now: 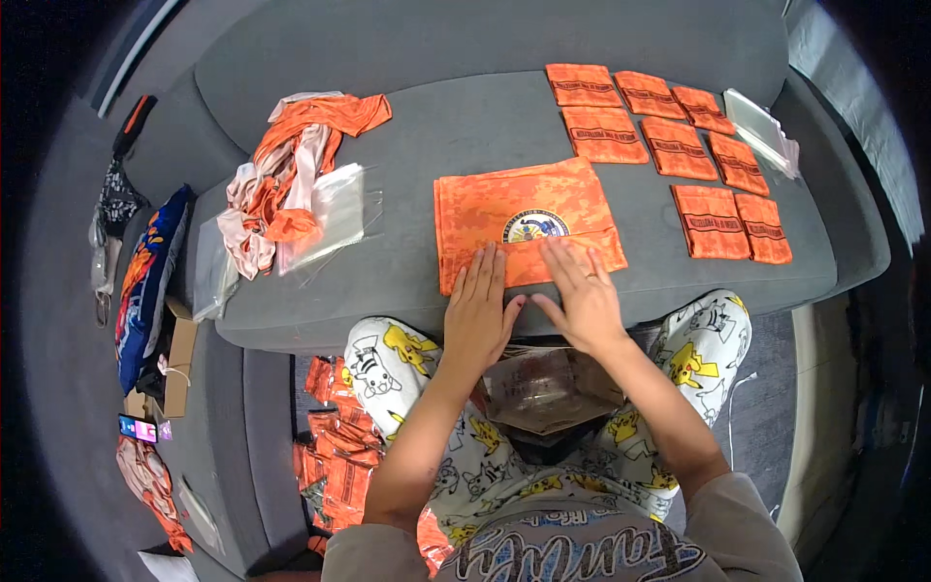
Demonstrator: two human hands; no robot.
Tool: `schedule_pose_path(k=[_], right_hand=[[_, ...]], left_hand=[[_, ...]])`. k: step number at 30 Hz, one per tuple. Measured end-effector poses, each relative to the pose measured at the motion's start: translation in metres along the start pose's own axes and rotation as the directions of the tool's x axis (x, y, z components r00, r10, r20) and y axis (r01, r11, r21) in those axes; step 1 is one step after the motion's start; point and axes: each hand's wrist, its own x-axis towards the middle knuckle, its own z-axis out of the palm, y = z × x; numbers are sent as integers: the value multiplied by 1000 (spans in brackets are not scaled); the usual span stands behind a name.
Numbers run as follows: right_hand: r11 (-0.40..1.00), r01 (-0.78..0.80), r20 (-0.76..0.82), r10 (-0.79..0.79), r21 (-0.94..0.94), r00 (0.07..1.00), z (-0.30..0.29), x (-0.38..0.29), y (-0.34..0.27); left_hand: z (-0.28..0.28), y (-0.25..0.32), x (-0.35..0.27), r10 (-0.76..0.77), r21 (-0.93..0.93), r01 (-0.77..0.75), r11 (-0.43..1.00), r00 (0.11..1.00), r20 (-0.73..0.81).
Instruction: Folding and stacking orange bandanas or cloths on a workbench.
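Observation:
An orange camouflage-patterned cloth [531, 196] with a round printed emblem lies on the grey sofa seat in front of me, its near edge folded up over the lower part of the emblem. My left hand [480, 302] rests flat on the left of this fold, fingers pointing away from me. My right hand [582, 291], with a ring on one finger, presses flat on the fold's right side. The two thumbs point toward each other near the seat's front edge. Neither hand grips anything. The underside of the cloth is hidden.
Several folded orange cloths [607, 134] lie in rows at the right, beside clear plastic bags [760, 131]. A crumpled orange and white cloth pile [291, 174] and more clear bags [338, 211] are at the left. An open cardboard box [549, 385] stands between my knees; bagged orange cloths [345, 473] lie below.

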Motion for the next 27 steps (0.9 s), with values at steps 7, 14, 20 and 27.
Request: schedule_pose_path(k=[7, 14, 20, 27], right_hand=[[990, -123, -16, 122, -75, 992, -19, -12, 56], [899, -337, -152, 388, 280, 909, -30, 3, 110], [832, -458, -47, 496, 313, 867, -12, 68, 136], [691, -507, 66, 558, 515, 828, 9, 122, 143]], left_hand=[[-4, -35, -1, -225, 53, 228, 972, 972, -66], [-14, -87, 20, -433, -82, 426, 901, 880, -192], [-7, -111, 78, -502, -156, 479, 864, 842, -197], [-4, -122, 142, -540, -175, 539, 824, 840, 40]])
